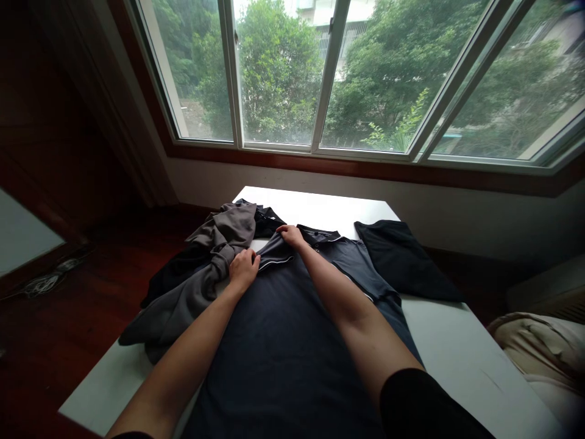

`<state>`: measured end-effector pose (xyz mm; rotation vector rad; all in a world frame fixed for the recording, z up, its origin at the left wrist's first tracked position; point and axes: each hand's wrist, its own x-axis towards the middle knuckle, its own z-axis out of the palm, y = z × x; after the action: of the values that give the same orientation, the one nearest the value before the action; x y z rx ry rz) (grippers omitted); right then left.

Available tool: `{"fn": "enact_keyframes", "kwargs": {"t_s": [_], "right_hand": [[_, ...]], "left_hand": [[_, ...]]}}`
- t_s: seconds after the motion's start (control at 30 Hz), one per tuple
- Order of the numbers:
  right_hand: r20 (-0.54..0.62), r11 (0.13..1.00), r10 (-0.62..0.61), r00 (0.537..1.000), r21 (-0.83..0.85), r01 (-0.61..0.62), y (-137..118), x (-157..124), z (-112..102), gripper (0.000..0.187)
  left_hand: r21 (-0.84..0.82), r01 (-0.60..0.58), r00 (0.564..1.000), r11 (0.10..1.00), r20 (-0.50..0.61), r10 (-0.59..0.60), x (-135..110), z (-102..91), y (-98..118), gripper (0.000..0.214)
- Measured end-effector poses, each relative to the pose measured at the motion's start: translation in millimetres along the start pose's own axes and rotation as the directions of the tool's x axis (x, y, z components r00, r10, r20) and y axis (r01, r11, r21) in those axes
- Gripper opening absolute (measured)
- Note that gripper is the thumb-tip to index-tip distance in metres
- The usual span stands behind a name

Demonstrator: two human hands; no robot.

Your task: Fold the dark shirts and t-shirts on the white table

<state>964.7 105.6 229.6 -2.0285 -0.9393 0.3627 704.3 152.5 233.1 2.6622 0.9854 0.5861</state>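
Note:
A dark navy polo shirt (283,341) with white trim lies spread flat on a white table (461,360), collar towards the window. My left hand (243,268) is closed, pinching the edge of the shirt's left sleeve. My right hand (290,235) is closed on the fabric at the left shoulder, beside the collar. Both forearms stretch over the shirt's body.
A crumpled grey garment (205,268) lies heaped at the table's left over a dark one (176,268). A folded black garment (404,259) rests at the far right. A beige cushion (543,353) sits right of the table. Windows stand beyond; dark wooden floor lies left.

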Motion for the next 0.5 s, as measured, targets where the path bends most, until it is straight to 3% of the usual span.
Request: {"fn": "enact_keyframes", "kwargs": {"t_s": [0.1, 0.17, 0.27, 0.4, 0.5], "right_hand": [[-0.017, 0.999, -0.005, 1.000, -0.038, 0.005, -1, -1, -3, 0.028], [-0.090, 0.998, 0.004, 0.996, -0.067, -0.010, -3, -5, -4, 0.030], [-0.191, 0.978, -0.116, 0.975, -0.191, 0.079, -9, -17, 1, 0.031], [-0.069, 0.895, -0.346, 0.936, -0.322, 0.308, -16, -38, 12, 0.029], [0.041, 0.838, -0.365, 0.930, -0.420, 0.347, -15, -48, 18, 0.029]], "left_hand": [[0.053, -0.029, 1.000, 0.998, 0.004, 0.029, -1, 0.9, -1, 0.016], [0.054, -0.061, 0.998, 0.997, -0.002, 0.061, -2, 0.0, -1, 0.012], [0.013, -0.155, 0.987, 0.988, -0.044, 0.156, -3, -3.3, 1, 0.011], [-0.054, -0.355, 0.935, 0.933, -0.021, 0.354, -6, -5.8, 8, 0.017], [-0.064, -0.449, 0.891, 0.891, 0.041, 0.452, -10, -3.8, 13, 0.028]]}}
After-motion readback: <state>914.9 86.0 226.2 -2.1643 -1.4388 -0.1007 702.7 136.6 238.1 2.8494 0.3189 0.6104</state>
